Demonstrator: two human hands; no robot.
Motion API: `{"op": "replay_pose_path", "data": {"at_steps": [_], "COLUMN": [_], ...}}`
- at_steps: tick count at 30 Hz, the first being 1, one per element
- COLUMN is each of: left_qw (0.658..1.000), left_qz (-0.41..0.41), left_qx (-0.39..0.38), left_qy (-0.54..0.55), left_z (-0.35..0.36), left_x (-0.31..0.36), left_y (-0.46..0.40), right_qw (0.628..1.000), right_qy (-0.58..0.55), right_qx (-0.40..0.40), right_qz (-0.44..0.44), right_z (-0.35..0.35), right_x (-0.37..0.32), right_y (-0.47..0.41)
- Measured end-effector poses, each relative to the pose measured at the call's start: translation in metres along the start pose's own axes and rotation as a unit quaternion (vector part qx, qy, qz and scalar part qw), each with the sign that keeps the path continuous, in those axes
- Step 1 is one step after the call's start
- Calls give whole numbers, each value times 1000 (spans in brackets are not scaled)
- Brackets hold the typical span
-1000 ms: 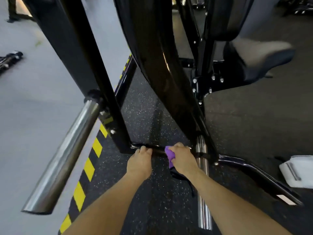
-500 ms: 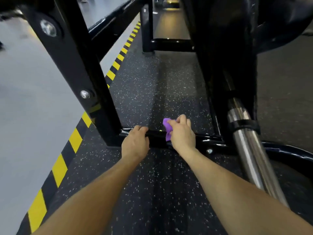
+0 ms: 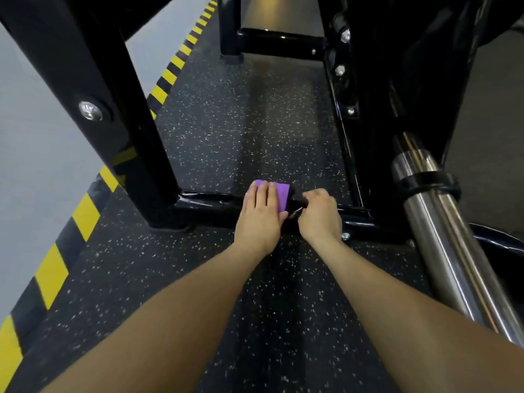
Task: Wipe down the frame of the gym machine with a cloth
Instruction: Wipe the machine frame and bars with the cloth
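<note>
Cloth (image 3: 279,194) now under left hand (image 3: 262,212) — chrome bar (image 3: 442,236) beside.

A low crossbar (image 3: 209,201) of the frame ran left to right across the floor (image 3: 255,123), just ahead of both hands. The cloth (image 3: 279,195) lay on the crossbar under the fingers of the left hand (image 3: 261,214); the right hand (image 3: 320,214) sat on the bar just to its right, almost touching it. A slanted post (image 3: 93,89) met the crossbar's left end, with a bolt (image 3: 90,110) in it. An upright (image 3: 368,109) stood at the right end. Right of that, a steel bar (image 3: 442,236) ran toward the viewer. Behind, a far crossbar (image 3: 280,43) lay on the floor. A striped line (image 3: 85,214) ran along the left
</note>
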State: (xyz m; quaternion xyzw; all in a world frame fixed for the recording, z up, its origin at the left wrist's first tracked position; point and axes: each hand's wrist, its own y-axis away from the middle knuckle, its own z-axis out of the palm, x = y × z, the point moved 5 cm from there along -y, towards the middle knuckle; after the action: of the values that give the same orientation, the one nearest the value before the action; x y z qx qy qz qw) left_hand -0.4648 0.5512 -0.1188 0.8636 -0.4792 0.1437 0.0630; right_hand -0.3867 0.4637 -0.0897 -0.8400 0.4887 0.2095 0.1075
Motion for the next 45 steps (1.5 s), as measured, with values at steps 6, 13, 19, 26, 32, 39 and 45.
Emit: {"op": "replay_pose_path", "data": {"at_steps": [6, 13, 19, 26, 32, 39, 45], "left_qw": [996, 983, 995, 986, 995, 989, 998], "left_qz": [47, -129, 23, -134, -56, -135, -48], "left_qx": [38, 108, 52, 81, 67, 48, 49], "left_qy": [-66, 69, 83, 60, 51, 47, 3], "left_z": [-11, -17, 0, -24, 2, -30, -4], "left_x": [-52, -67, -20, -93, -29, -106, -53], "left_y": [5, 22, 22, 30, 31, 26, 31], "right_qw": [995, 992, 991, 988, 988, 989, 988], "right_qy": [96, 124, 132, 146, 148, 141, 145], "right_qx": [-14, -15, -29, -35, -30, -14, 4], "right_qz": [-6, -10, -18, -21, -18, -29, -45], "right_z": [15, 14, 13, 7, 9, 14, 18], "right_x": [3, 0, 2, -6, -3, 0, 2], "right_y": [-1, -1, 1, 1, 2, 2, 5]}}
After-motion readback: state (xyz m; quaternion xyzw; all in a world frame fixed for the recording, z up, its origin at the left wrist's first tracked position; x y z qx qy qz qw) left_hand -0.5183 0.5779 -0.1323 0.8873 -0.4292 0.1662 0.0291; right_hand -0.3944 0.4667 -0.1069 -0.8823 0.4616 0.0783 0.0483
